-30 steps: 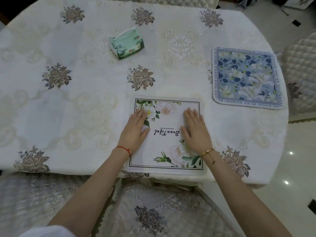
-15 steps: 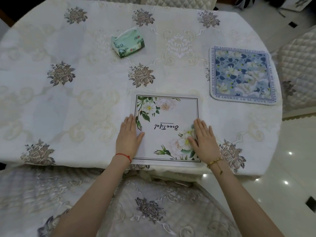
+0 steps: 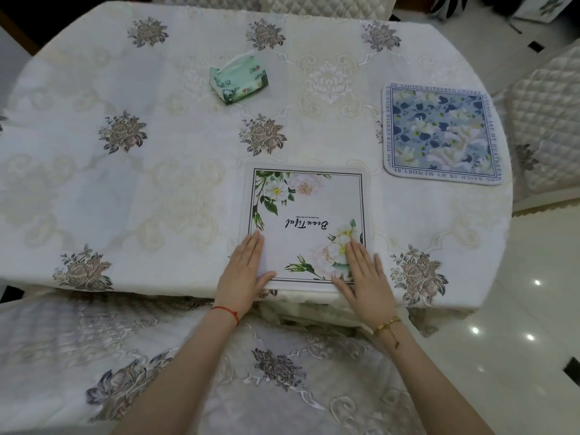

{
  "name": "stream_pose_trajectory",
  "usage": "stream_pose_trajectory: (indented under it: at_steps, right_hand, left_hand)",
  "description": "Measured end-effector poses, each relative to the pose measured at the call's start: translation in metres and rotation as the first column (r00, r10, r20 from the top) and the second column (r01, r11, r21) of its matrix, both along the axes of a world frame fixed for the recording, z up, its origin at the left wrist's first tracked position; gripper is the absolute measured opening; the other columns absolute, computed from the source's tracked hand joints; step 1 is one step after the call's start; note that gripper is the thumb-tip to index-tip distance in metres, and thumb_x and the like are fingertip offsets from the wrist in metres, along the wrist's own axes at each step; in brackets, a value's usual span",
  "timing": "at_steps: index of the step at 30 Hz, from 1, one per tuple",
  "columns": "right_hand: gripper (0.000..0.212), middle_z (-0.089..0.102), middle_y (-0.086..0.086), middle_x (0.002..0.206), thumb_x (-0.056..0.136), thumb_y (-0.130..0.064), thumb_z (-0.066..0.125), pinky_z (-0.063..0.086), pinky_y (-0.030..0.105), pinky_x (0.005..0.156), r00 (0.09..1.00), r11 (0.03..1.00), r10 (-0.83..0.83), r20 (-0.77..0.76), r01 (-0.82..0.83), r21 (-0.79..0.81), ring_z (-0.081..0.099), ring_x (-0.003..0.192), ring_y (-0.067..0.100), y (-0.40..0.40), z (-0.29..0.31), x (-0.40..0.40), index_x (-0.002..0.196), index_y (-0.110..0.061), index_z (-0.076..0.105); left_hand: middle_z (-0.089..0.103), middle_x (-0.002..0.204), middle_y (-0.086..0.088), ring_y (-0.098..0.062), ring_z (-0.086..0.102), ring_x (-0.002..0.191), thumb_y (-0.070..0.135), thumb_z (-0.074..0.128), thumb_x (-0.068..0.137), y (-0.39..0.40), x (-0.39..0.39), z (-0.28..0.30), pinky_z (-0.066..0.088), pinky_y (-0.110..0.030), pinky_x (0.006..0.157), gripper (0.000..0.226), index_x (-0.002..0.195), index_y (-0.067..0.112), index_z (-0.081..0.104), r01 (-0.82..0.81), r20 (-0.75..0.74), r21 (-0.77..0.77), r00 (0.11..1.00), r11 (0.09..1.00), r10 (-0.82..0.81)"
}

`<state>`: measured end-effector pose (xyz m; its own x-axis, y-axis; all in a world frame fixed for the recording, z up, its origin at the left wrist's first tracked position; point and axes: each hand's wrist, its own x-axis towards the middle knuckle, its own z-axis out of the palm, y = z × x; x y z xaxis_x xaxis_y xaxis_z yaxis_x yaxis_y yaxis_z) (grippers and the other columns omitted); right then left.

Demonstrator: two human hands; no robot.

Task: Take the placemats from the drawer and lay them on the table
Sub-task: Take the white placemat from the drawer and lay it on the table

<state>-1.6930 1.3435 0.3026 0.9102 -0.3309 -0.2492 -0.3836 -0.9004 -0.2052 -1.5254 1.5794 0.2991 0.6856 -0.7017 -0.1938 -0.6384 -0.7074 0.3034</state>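
Head view:
White floral placemat: flat at the tabletop's near edge (its "Beautiful" lettering reads upside down).
Left hand: open, palm flat on the near left corner.
Right hand: open, flat on the near right corner.
Blue floral placemat: far right, apart.
Tissue pack: far centre.

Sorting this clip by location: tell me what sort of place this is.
Probably a home dining room: a table under an embroidered tablecloth, quilted chairs around it, a glossy tiled floor, and a tissue pack on top.
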Motion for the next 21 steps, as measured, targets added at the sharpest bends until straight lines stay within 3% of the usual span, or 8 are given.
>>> stream_pose_trajectory:
  at_steps: [5, 10, 13, 16, 21]
  right_hand:
    - [0.070, -0.004, -0.002, 0.160, 0.098, -0.055, 0.021, 0.000, 0.039, 0.119, 1.000, 1.000, -0.005, 0.001, 0.005, -0.018, -0.009, 0.146, 0.010, -0.016, 0.005, -0.020, 0.151, -0.017, -0.001]
    - [0.063, 0.004, -0.002, 0.159, 0.099, -0.045, 0.027, 0.003, 0.035, 0.120, 0.996, 0.998, -0.047, 0.080, 0.043, 0.048, -0.003, 0.147, 0.012, -0.027, 0.010, 0.007, 0.152, -0.016, 0.009]
    - [0.061, 0.006, 0.001, 0.159, 0.100, -0.039, 0.035, 0.006, 0.038, 0.120, 0.995, 0.996, -0.023, 0.092, 0.014, 0.094, -0.001, 0.147, 0.017, -0.021, 0.008, 0.051, 0.151, -0.014, 0.011]
    - [0.063, 0.002, 0.002, 0.159, 0.100, -0.037, 0.036, 0.004, 0.041, 0.120, 0.998, 0.992, -0.024, 0.063, 0.016, 0.126, -0.004, 0.146, 0.020, -0.019, 0.004, 0.085, 0.152, -0.014, 0.008]
    - [0.069, -0.002, -0.002, 0.159, 0.099, -0.051, 0.029, 0.001, 0.034, 0.120, 0.998, 0.997, 0.055, 0.044, -0.057, 0.056, -0.006, 0.146, 0.013, -0.039, -0.001, 0.075, 0.152, -0.017, 0.001]
  left_hand:
    - [0.014, 0.159, -0.005, -0.017, 0.011, 0.147, 0.063, 0.020, 0.090, 0.018, 0.001, 0.005, 0.012, -0.034, 0.120, 0.081, 0.150, 0.008, 0.017, 0.001, -0.003, -0.006, 1.000, 1.000, -0.001]
    - [0.023, 0.156, -0.008, -0.021, 0.016, 0.145, 0.047, 0.034, 0.095, -0.003, 0.014, 0.013, 0.018, -0.036, 0.120, 0.067, 0.149, 0.008, 0.025, -0.041, -0.032, -0.117, 0.999, 0.992, 0.038]
    - [0.018, 0.158, -0.007, -0.021, 0.011, 0.147, 0.037, 0.044, 0.098, -0.035, 0.030, 0.015, 0.010, -0.033, 0.120, 0.064, 0.150, 0.010, 0.020, -0.032, -0.051, -0.135, 0.998, 0.990, 0.026]
    - [0.008, 0.160, -0.004, -0.020, 0.002, 0.148, 0.040, 0.041, 0.098, -0.063, 0.049, 0.013, 0.002, -0.030, 0.120, 0.067, 0.152, 0.012, 0.012, -0.002, -0.073, -0.097, 0.997, 0.995, -0.005]
    - [0.004, 0.161, -0.002, -0.016, -0.001, 0.148, 0.049, 0.038, 0.097, -0.056, 0.059, 0.004, 0.000, -0.028, 0.119, 0.072, 0.152, 0.014, 0.008, 0.025, -0.055, -0.059, 0.998, 0.998, -0.029]
